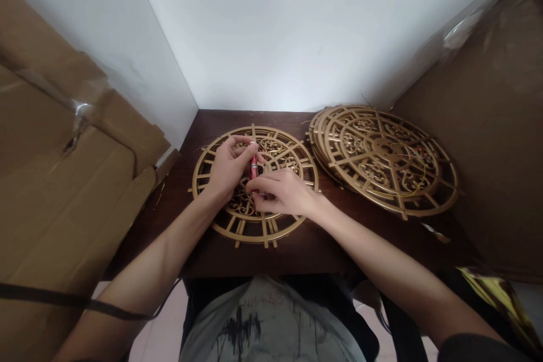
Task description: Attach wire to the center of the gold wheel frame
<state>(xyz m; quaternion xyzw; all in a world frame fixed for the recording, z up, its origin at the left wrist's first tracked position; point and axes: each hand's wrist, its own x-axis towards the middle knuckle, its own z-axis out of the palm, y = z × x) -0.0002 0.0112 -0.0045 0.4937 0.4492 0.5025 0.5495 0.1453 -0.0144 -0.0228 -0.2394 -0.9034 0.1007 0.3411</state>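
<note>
Red tube (254,172) looks slim, with a pale band.

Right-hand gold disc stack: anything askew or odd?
Yes, askew: the top disc sits shifted right of the lower discs, whose rims show at its left. A thin yellow wire curls untidily over its right side. No breakage discernible.

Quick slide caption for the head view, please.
Left hand pinches a small red item, right hand at its near end, over a gold openwork disc; similar discs stacked to the right.
</note>
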